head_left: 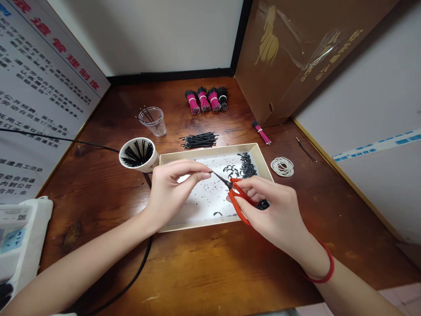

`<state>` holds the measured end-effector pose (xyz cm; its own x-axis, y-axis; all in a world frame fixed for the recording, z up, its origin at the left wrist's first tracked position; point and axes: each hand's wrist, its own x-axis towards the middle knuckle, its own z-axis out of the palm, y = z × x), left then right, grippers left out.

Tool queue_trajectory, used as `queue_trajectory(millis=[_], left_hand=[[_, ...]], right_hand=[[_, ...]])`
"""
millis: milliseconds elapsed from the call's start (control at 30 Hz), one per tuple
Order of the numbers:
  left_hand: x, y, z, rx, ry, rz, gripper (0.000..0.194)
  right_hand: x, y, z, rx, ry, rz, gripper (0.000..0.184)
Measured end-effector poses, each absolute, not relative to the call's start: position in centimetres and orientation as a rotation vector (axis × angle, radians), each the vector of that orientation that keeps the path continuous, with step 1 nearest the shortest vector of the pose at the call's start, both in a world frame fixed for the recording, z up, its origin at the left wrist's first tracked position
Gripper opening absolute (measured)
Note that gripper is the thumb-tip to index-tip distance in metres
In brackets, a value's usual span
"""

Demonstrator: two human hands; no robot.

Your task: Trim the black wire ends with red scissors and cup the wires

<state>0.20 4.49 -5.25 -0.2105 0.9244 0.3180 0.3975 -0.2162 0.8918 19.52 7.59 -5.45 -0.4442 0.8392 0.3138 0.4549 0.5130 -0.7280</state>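
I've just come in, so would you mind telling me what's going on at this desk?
A person is working with both hands over a shallow cardboard tray. The right hand grips orange-handled snips, their dark tips beside the left hand, which pinches something too small to make out. Black wire pieces lie heaped in the tray. A white cup of black wires stands beside it, and bundled pink-and-black wires stand farther back on the wooden table.
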Motion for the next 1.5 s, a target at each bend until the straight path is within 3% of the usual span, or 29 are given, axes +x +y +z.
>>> queue_trajectory(millis=[1500], left_hand=[[0.08,4.49,-5.48,1.615,1.517,1.406,0.011]], right_hand=[[19.63,7.6,-5.46,-1.036,-2.121,0.666,0.009]])
